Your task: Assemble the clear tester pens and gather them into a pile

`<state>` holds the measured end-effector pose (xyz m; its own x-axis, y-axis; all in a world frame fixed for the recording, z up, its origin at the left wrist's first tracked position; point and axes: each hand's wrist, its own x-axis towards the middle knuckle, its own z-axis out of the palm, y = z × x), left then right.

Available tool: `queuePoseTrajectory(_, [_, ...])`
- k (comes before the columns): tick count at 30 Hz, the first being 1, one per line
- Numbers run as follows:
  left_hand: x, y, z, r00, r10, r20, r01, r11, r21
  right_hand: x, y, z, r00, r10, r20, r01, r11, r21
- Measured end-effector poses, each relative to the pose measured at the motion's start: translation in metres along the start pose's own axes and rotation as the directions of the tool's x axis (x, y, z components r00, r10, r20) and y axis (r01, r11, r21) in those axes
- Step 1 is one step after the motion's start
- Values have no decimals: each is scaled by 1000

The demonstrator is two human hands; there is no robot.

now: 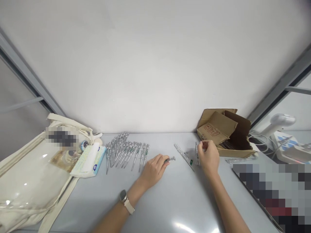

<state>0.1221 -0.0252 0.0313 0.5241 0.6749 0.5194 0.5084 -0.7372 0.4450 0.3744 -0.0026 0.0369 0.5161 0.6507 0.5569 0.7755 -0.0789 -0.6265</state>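
My left hand (154, 168) is closed round a voltage tester screwdriver (170, 159), whose clear handle end sticks out to the right; its shaft is hidden by my fingers. My right hand (209, 155) is pinched over small shiny parts (197, 155) in front of the box; what is between its fingertips I cannot make out. Between my hands lies another clear-handled tester screwdriver (184, 157), slanting, with a small green piece (191, 162) beside it. To the left, several tester screwdrivers (132, 150) lie in an overlapping row, shafts mostly toward me.
An open cardboard box (233, 152) stands at the back right, with a clear plastic packet (240, 160) before it. A scanner-like white device (282, 121) and cables are farther right. A tissue pack (89, 160) and a clear bag (31, 174) lie left. The wall (155, 81) bounds the table.
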Motion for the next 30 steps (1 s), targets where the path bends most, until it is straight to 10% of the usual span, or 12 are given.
queuePoseTrajectory(5, [2, -4, -3, 992, 10, -126, 15, 981, 195, -7, 22, 10, 997, 2, 82, 35, 891, -452])
queuePoseTrajectory(10, [5, -14, -5, 971, 1, -238, 79, 942, 325, -17, 29, 21, 989, -20, 144, 95, 841, -533])
queuePoseTrajectory(17, [7, -21, -6, 954, -34, -296, 138, 932, 336, -7, 17, 17, 975, -53, 215, 66, 996, -54])
queuePoseTrajectory(23, [7, -25, -14, 954, -81, -287, 175, 931, 320, -18, -28, 9, 852, -511, 114, 464, 838, 288])
queuePoseTrajectory(30, [7, -29, -16, 952, -84, -294, 174, 939, 297, -34, -40, 12, 778, -621, 94, 581, 769, 266])
